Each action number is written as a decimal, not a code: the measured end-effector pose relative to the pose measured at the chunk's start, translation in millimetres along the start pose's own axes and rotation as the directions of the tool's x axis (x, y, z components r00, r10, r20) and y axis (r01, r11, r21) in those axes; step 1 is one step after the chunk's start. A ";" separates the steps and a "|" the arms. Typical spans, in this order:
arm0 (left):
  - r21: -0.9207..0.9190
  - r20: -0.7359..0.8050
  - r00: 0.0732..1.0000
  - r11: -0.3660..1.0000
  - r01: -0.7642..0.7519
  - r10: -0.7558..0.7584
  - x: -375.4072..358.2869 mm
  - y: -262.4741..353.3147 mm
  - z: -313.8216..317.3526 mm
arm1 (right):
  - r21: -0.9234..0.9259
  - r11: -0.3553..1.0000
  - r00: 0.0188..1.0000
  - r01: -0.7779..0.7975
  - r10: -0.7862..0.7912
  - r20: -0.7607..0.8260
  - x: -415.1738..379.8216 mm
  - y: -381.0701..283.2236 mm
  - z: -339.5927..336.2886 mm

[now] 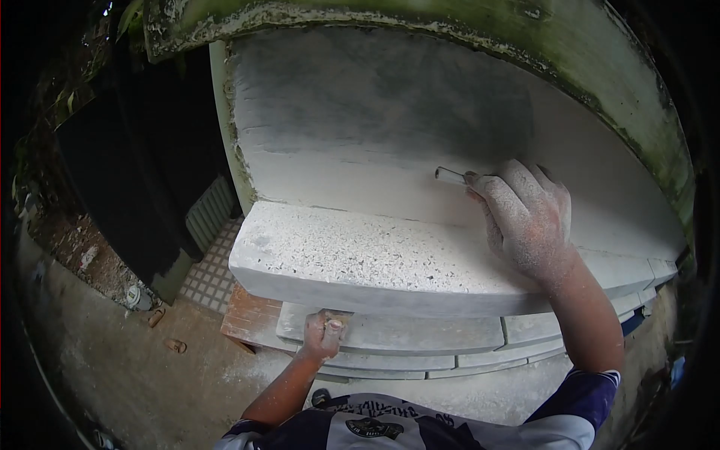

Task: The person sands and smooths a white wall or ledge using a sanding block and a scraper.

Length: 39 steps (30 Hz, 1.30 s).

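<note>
My right hand [525, 214], coated in white dust, is closed around a short tube-ended metal tool [450, 176] in front of the wall [360, 142]. The wall's surface is grey above and whitish below. Lower down, my left hand [321, 337] grips a pale-handled tool [334, 327]; a dark flat part of it shows by the slab's front edge, and the rest is hidden. Between the hands juts a thick white ledge [337, 247], its top strewn with white crumbs and dark flakes.
Long pale slabs [405, 334] lie stacked below the ledge, beside a brown wooden bench [253, 311]. A mossy concrete edge [420, 16] curves overhead. At left are a dark doorway [150, 150], a tiled floor patch [210, 274] and a white container [138, 298].
</note>
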<state>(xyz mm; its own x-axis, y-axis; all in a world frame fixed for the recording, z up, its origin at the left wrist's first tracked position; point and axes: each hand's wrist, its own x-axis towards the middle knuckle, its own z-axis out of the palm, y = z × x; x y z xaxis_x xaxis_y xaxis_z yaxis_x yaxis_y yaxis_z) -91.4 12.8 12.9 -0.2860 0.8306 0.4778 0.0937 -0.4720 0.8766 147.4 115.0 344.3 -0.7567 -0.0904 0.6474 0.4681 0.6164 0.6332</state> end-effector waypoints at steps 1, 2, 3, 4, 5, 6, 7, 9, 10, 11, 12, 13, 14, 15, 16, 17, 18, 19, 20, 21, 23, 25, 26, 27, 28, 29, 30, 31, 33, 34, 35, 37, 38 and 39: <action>-0.020 0.003 1.000 1.000 0.011 -0.011 -1.8 0.6 1.0 | 0.091 0.991 0.993 -0.103 0.107 -0.043 -4.7 -1.5 -9.4; -0.033 -0.015 0.999 0.999 -0.042 0.041 -4.6 -4.0 0.8 | 0.186 0.962 0.974 -0.199 0.216 -0.074 -11.1 -5.8 -20.5; -0.042 -0.034 0.995 0.994 -0.096 0.094 -6.4 -11.8 -1.0 | 0.283 0.915 0.941 -0.288 0.326 -0.095 -19.2 -12.5 -29.4; -0.048 -0.054 0.987 0.987 -0.152 0.149 -8.5 -16.0 -2.1 | 0.348 0.878 0.923 -0.329 0.377 -0.080 -30.0 -22.8 -37.0; -0.049 -0.086 0.978 0.980 -0.194 0.189 -10.9 -15.9 -1.8 | 0.411 0.835 0.902 -0.366 0.427 -0.063 -42.7 -34.2 -44.2; -0.047 -0.118 0.966 0.970 -0.237 0.231 -13.9 -16.0 -0.4 | 0.479 0.804 0.907 -0.353 0.420 -0.037 -57.4 -44.0 -47.7; -0.045 -0.151 0.950 0.958 -0.282 0.272 -16.6 -15.9 1.7 | 0.543 0.769 0.912 -0.338 0.410 -0.013 -72.3 -53.9 -49.0; 0.003 -0.180 0.931 0.947 -0.321 0.317 -22.5 -12.0 7.1 | 0.682 0.612 0.885 -0.401 0.451 0.115 -96.1 -77.7 -49.8; 0.029 -0.192 0.921 0.940 -0.339 0.338 -25.7 -9.5 9.7 | 0.744 0.512 0.874 -0.429 0.444 0.199 -108.3 -89.9 -45.8; 0.053 -0.116 0.934 0.941 -0.333 0.337 -28.8 -8.0 11.6 | 0.791 0.405 0.860 -0.459 0.425 0.281 -120.0 -101.7 -39.0; 0.078 -0.039 0.943 0.942 -0.326 0.330 -32.4 -6.5 13.4 | 0.822 0.330 0.860 -0.464 0.389 0.329 -130.5 -112.1 -30.2; 0.103 0.038 0.947 0.942 -0.320 0.318 -34.2 -2.9 16.0 | 0.846 0.252 0.860 -0.470 0.348 0.374 -140.6 -121.9 -20.1; 0.141 0.103 0.936 0.926 -0.350 0.338 -33.7 3.4 20.5 | 0.861 0.172 0.857 -0.479 0.303 0.416 -149.9 -132.0 -11.2; 0.175 0.167 0.921 0.909 -0.379 0.352 -30.3 13.6 27.7 | 0.847 0.125 0.831 -0.517 0.310 0.462 -158.0 -143.4 -4.0; 0.207 0.230 0.903 0.889 -0.409 0.362 -29.2 18.7 34.9 | 0.829 0.078 0.803 -0.553 0.313 0.507 -164.7 -155.0 2.5; 0.181 0.258 0.912 0.912 -0.369 0.318 -32.2 15.6 41.0 | 0.809 0.031 0.775 -0.587 0.312 0.550 -169.9 -164.4 8.0; 0.156 0.287 0.918 0.932 -0.326 0.273 -35.2 13.8 47.1 | 0.801 -0.010 0.756 -0.599 0.322 0.570 -173.6 -171.0 11.7; 0.132 0.318 0.920 0.950 -0.282 0.229 -36.9 13.9 53.1 | 0.801 -0.019 0.752 -0.599 0.331 0.570 -177.7 -176.7 15.6; 0.142 0.334 0.917 0.951 -0.276 0.217 -37.8 16.1 58.7 | 0.801 -0.028 0.747 -0.599 0.342 0.570 -181.9 -182.0 19.8; 0.151 0.351 0.914 0.951 -0.272 0.205 -32.6 32.6 65.2 | 0.800 -0.036 0.741 -0.599 0.355 0.570 -186.2 -188.0 24.2; 0.222 0.391 0.876 0.895 -0.386 0.281 -30.8 32.7 79.2 | 0.820 -0.051 0.729 -0.570 0.428 0.534 -196.1 -203.6 35.7; 0.328 0.458 0.777 0.730 -0.600 0.433 -31.5 16.1 89.3 | 0.828 -0.021 0.712 -0.561 0.498 0.495 -197.6 -213.8 41.4; 0.227 0.413 0.849 0.866 -0.445 0.328 -35.8 12.1 89.9 | 0.824 0.015 0.703 -0.567 0.530 0.474 -196.8 -217.5 42.3; 0.113 0.382 0.901 0.957 -0.267 0.207 -35.7 19.7 91.2 | 0.818 0.051 0.695 -0.573 0.560 0.452 -196.7 -219.5 43.3; -0.009 0.365 0.928 0.997 -0.077 0.075 -35.3 25.1 92.2 | 0.831 0.069 0.706 -0.551 0.570 0.421 -196.9 -219.9 44.4; -0.019 0.364 0.931 0.999 -0.030 0.035 -34.9 27.4 92.0 | 0.844 0.088 0.716 -0.530 0.579 0.390 -197.0 -219.7 45.6; -0.029 0.362 0.932 0.999 0.018 -0.006 -35.0 29.3 91.2 | 0.855 0.106 0.726 -0.508 0.587 0.358 -197.6 -220.0 46.8; -0.040 0.360 0.932 0.997 0.066 -0.047 -35.6 30.1 91.3 | 0.846 0.054 0.678 -0.530 0.626 0.385 -202.2 -224.5 47.9; 0.012 0.369 0.912 0.980 -0.196 0.178 -34.8 19.3 92.3 | 0.825 -0.054 0.573 -0.563 0.693 0.437 -213.7 -237.6 51.0; 0.037 0.378 0.880 0.945 -0.324 0.286 -34.5 15.7 93.1 | 0.843 -0.125 0.542 -0.524 0.715 0.442 -213.0 -241.5 53.4; 0.015 0.389 0.880 0.953 -0.302 0.273 -36.5 14.7 94.0 | 0.856 -0.193 0.508 -0.479 0.734 0.450 -211.0 -246.3 55.5; -0.028 0.410 0.879 0.967 -0.253 0.242 -37.8 25.5 96.1 | 0.847 -0.289 0.463 -0.446 0.735 0.495 -213.3 -250.6 57.0; 0.005 0.434 0.872 0.968 -0.252 0.225 -38.1 27.2 95.7 | 0.828 -0.318 0.453 -0.462 0.718 0.528 -215.6 -251.7 57.4; 0.039 0.457 0.865 0.967 -0.253 0.208 -38.2 28.8 94.1 | 0.808 -0.345 0.444 -0.477 0.699 0.560 -217.3 -252.0 57.2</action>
<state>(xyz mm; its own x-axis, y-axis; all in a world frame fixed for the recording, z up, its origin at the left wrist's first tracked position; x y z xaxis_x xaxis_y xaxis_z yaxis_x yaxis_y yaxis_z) 11.9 -4.7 25.3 0.2080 0.7553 0.6214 0.1997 -0.6548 0.7290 167.7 24.0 19.8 -0.2643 0.8292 0.4925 -0.1691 0.4630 -0.8701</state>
